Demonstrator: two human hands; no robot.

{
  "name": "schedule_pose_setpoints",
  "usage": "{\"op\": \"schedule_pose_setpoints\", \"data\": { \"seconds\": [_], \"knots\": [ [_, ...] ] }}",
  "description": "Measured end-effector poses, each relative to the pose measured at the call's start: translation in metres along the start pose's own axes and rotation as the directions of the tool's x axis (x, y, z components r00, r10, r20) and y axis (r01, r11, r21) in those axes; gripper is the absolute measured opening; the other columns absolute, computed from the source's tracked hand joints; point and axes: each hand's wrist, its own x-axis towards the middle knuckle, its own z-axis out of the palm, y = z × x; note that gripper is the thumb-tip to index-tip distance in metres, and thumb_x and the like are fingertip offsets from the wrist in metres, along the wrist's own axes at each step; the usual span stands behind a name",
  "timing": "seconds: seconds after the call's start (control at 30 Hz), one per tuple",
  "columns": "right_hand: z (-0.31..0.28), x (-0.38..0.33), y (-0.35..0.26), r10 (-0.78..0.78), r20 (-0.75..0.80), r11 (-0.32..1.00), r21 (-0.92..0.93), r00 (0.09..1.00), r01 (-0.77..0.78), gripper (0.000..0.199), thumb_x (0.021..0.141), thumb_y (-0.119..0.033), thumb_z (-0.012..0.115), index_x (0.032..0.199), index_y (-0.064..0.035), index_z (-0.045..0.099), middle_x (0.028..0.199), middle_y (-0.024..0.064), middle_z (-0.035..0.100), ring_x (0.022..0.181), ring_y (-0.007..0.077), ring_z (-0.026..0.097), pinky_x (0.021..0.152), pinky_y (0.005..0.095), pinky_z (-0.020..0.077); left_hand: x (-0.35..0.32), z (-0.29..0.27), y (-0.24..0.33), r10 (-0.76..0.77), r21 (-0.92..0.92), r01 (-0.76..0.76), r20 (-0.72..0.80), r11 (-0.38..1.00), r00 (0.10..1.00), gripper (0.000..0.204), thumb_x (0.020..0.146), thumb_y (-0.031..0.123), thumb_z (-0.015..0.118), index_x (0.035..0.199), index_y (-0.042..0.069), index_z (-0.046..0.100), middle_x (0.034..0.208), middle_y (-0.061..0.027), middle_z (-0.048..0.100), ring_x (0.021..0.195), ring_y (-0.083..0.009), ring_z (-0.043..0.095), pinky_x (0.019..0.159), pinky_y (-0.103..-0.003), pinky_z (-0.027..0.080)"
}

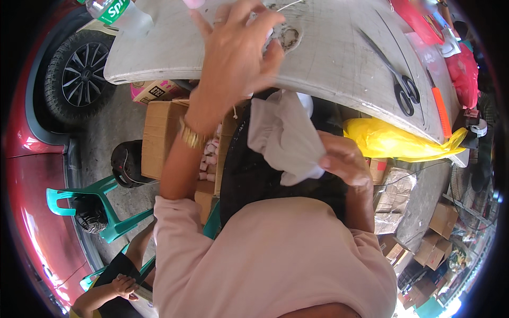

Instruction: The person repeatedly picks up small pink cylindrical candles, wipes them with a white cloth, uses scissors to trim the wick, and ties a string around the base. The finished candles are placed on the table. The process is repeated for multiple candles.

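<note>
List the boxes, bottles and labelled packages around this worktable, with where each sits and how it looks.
Plastic bottle: top left on the table, clear with a green label.
Small carton: under the table edge, pink and white.
Open cardboard box: below the table, brown, beside the left hand.
Yellow bag: right, under the table, crumpled.
Stacked cartons: lower right, brown.

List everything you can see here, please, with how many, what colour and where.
table: one, grey-white, across the top
scissors: one, black, on the table, right
knife: one, orange handle, beside the scissors
bottle: one, clear with green label, table's left end
yellow bag: one, under the table's right edge
cardboard box: one, brown, open, below the table
chair: one, green plastic, left
car wheel: one, black, upper left
cloth: one, pale grey, centre
left hand: raised over the table
right hand: pinching the cloth
</note>
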Motion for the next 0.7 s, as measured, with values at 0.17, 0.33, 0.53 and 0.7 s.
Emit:
{"op": "schedule_pose_setpoints", "data": {
  "seconds": [0.17, 0.33, 0.53, 0.7],
  "knots": [
    [-0.009, -0.003, -0.007, -0.394, -0.067, 0.727, 0.588, 0.917, 0.356, 0.023, 0.081, -0.021, 0.064, 0.077, 0.0018, 0.064, 0.107, 0.0290, 0.061, 0.096, 0.0320, 0.057, 0.084, 0.0413, 0.0408, -0.037, -0.013, 0.054, 0.012, -0.656, 0.211, 0.318, 0.724, 0.948, 0.022, 0.087, 0.021, 0.062, 0.101, 0.005, 0.066, 0.097, -0.0103, 0.064, 0.100, -0.0296, 0.060, 0.109, -0.059, 0.027],
    [-0.030, -0.017, -0.020, -0.260, -0.210, 0.960, 0.053, 0.943, 0.276, 0.030, 0.088, -0.027, 0.065, 0.080, 0.0013, 0.065, 0.105, 0.0233, 0.065, 0.081, 0.0248, 0.063, 0.071, 0.0331, 0.0481, -0.041, -0.016, 0.042, 0.093, -0.548, 0.216, 0.481, 0.808, 0.872, 0.014, 0.086, 0.017, 0.067, 0.087, 0.005, 0.060, 0.084, -0.0089, 0.059, 0.075, -0.0297, 0.060, 0.075, -0.037, 0.049],
    [-0.016, -0.026, -0.011, -0.365, -0.467, 0.793, -0.609, 0.805, 0.006, 0.015, 0.092, -0.011, 0.062, 0.088, 0.0029, 0.066, 0.102, 0.0176, 0.067, 0.090, 0.0227, 0.064, 0.078, 0.0301, 0.0511, -0.042, -0.012, 0.045, 0.106, -0.618, 0.289, 0.521, 0.731, 0.847, 0.013, 0.088, 0.011, 0.063, 0.095, 0.004, 0.054, 0.076, -0.0115, 0.057, 0.065, -0.0310, 0.057, 0.058, -0.038, 0.044],
    [-0.021, -0.035, 0.002, -0.311, -0.655, 0.913, -0.407, 0.689, 0.025, 0.020, 0.097, -0.016, 0.056, 0.092, 0.0014, 0.064, 0.092, 0.0125, 0.067, 0.081, 0.0134, 0.059, 0.073, 0.0249, 0.0463, -0.028, 0.006, 0.047, 0.024, -0.619, 0.273, 0.427, 0.737, 0.904, 0.018, 0.089, 0.016, 0.063, 0.100, 0.005, 0.052, 0.077, -0.0135, 0.062, 0.064, -0.0333, 0.060, 0.056, -0.042, 0.044]
  ]
}}
